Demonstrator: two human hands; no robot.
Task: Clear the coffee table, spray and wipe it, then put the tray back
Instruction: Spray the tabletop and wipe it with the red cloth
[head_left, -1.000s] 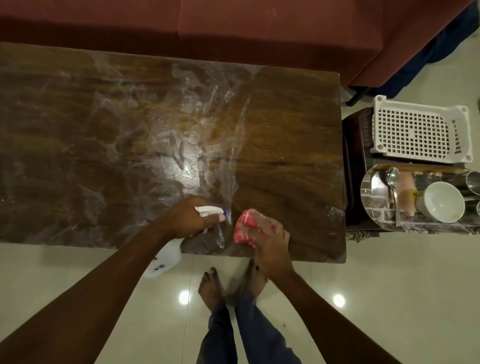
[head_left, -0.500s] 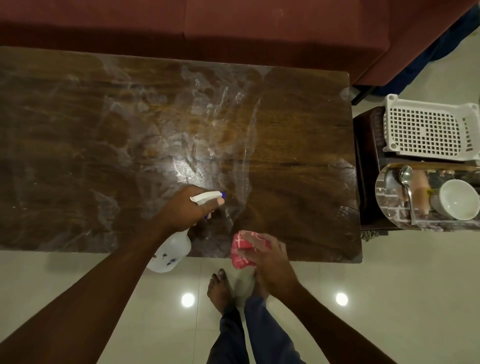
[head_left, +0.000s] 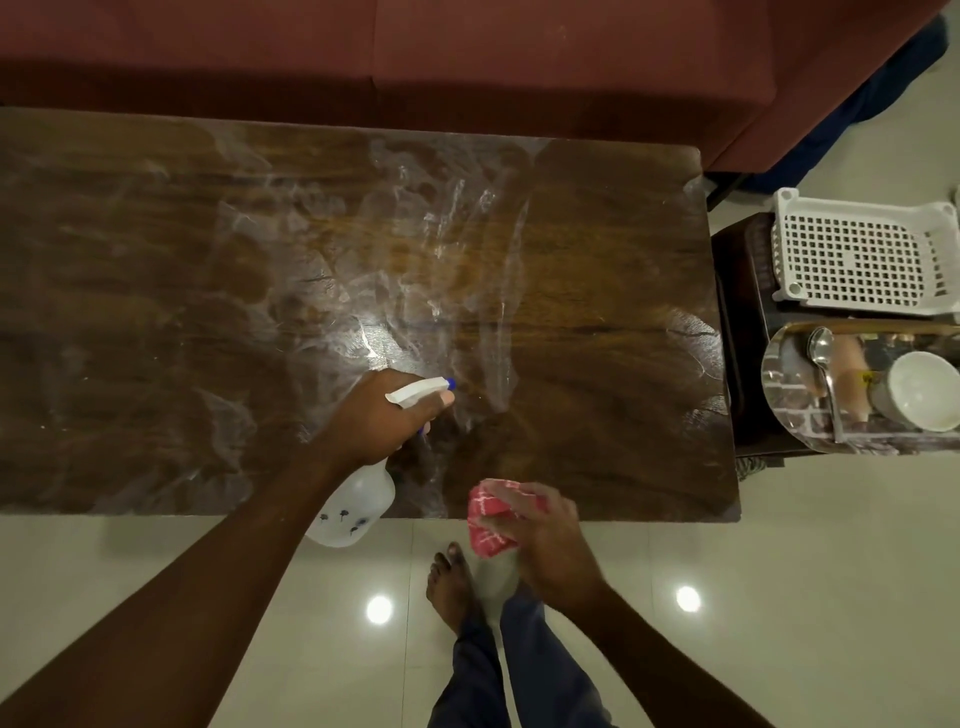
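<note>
The dark wooden coffee table (head_left: 156, 322) fills the upper view, its middle streaked with wet, whitish smears. My left hand (head_left: 382, 418) grips a white spray bottle (head_left: 358, 501) over the table's near edge, nozzle pointing right across the top. My right hand (head_left: 545, 540) holds a bunched red-and-white cloth (head_left: 488, 517) just at the near edge, right of the bottle. The shiny tray (head_left: 789, 410) rests on a dark side stand to the right of the table, carrying a spoon (head_left: 823, 364) and a white bowl (head_left: 922, 389).
A maroon sofa (head_left: 467, 57) runs along the table's far side. A white perforated basket (head_left: 857, 254) lies on the side stand (head_left: 737, 322) behind the tray. My bare feet and blue trouser legs (head_left: 498, 654) stand on glossy tiled floor (head_left: 779, 597).
My right hand has drawn the cloth back from the tabletop to the near edge. My left hand has moved the spray bottle slightly farther over the table.
</note>
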